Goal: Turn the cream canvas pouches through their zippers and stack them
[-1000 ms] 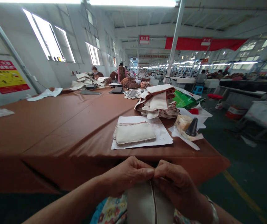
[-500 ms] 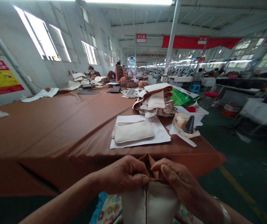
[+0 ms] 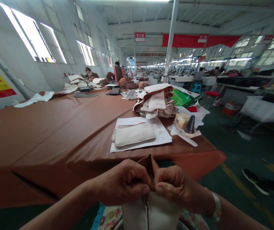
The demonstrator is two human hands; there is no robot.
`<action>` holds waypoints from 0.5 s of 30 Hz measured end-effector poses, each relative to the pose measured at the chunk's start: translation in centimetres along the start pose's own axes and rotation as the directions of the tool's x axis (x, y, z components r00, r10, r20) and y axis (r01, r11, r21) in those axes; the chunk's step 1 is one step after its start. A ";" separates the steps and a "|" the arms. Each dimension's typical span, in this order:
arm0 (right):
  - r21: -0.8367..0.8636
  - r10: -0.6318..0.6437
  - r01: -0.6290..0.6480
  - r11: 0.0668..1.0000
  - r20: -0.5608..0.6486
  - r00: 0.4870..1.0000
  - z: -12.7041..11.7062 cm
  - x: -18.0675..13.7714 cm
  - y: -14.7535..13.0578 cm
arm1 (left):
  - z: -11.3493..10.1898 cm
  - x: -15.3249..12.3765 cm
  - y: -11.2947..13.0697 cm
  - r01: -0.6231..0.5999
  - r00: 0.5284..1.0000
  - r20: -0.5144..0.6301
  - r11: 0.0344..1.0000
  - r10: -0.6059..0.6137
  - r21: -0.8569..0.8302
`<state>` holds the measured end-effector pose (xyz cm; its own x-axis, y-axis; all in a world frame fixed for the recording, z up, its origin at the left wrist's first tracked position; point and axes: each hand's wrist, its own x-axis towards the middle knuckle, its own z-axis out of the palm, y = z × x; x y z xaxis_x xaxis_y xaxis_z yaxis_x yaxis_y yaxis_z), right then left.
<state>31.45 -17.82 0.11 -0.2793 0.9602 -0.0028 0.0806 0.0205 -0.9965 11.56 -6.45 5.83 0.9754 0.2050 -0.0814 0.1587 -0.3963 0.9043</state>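
Observation:
Close to my body, a cream leather piece with brown edges and a dark seam or zip line (image 3: 137,212) hangs over my lap. My left hand (image 3: 124,182) pinches its upper edge on one side of the line. On the other side my right hand (image 3: 177,185), with a bracelet on the wrist, grips the same edge between thumb and curled fingers. Brown flaps (image 3: 154,164) stand up in a point between and behind my hands. Beyond them, a flat cream pouch-like piece (image 3: 135,134) lies on a white sheet (image 3: 162,137).
A brown-covered table (image 3: 55,131) spreads ahead. On it are a stack of cream pieces (image 3: 157,99), a tub (image 3: 181,120) beside a black cone (image 3: 189,124), and a green bag (image 3: 182,97). A person's shoe (image 3: 255,182) shows on the floor at right. Other people are farther back.
My right hand has closed its fingers onto the edge, nearer my left hand. The view has shifted slightly to the right, and a person's shoe has appeared at the right.

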 end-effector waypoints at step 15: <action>-0.196 -0.105 0.132 0.972 0.141 0.984 -1.5 1.3 -2.7 | 0.3 0.7 0.2 -0.095 0.990 -0.093 0.990 0.106 0.108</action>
<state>32.31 -16.19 2.90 -0.4185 0.9037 0.0901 0.2295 0.2012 -0.9523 12.30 -6.67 5.80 0.9683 0.2439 0.0536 0.0806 -0.5085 0.8573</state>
